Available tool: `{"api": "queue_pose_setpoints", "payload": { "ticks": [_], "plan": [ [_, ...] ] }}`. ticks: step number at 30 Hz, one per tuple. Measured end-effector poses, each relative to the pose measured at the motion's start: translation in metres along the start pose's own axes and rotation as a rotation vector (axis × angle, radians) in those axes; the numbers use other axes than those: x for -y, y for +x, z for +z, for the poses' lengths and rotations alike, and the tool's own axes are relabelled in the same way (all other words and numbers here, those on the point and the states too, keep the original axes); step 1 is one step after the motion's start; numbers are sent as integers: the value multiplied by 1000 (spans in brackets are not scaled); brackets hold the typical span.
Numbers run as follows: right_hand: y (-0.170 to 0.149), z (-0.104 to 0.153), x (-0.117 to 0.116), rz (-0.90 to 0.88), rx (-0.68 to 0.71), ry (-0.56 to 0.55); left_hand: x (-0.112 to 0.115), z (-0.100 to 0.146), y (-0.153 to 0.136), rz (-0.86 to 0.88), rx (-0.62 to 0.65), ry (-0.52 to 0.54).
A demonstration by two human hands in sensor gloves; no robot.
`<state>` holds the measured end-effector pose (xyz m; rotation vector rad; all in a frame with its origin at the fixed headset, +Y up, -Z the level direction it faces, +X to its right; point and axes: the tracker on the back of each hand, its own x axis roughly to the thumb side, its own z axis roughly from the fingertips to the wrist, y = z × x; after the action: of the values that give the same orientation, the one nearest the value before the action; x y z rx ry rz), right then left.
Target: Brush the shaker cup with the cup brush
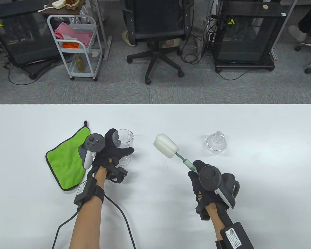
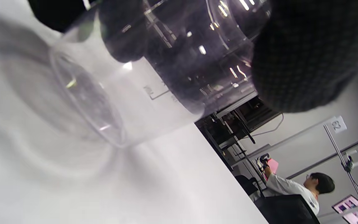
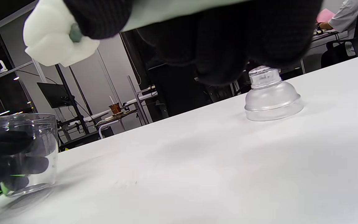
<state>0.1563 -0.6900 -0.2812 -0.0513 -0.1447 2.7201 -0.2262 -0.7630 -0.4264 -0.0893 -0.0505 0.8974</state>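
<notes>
A clear shaker cup (image 1: 124,141) stands upright on the white table (image 1: 155,122). My left hand (image 1: 111,153) grips it around its side; the left wrist view shows the cup (image 2: 141,93) close up with my gloved fingers (image 2: 303,56) on its wall. My right hand (image 1: 199,179) holds the pale green handle of the cup brush (image 1: 171,150). Its white sponge head (image 1: 165,145) points up and left, above the table, to the right of the cup and apart from it. The right wrist view shows the sponge head (image 3: 57,34) and the cup (image 3: 23,152).
The cup's clear domed lid (image 1: 216,142) stands on the table at the right, also in the right wrist view (image 3: 272,99). A green cloth (image 1: 67,158) lies left of my left hand. Chairs and carts stand beyond the table's far edge.
</notes>
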Motion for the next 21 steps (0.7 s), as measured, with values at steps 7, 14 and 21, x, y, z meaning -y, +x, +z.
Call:
{"api": "queue_pose_setpoints", "payload": {
  "ticks": [7, 14, 21],
  "plan": [
    [5, 2, 5, -39, 64, 43, -5, 39, 44, -191, 155, -9],
    [26, 13, 14, 49, 203, 90, 1, 89, 85, -394, 304, 42],
    [44, 18, 10, 167, 338, 173, 15, 128, 108, -574, 330, 31]
  ]
}}
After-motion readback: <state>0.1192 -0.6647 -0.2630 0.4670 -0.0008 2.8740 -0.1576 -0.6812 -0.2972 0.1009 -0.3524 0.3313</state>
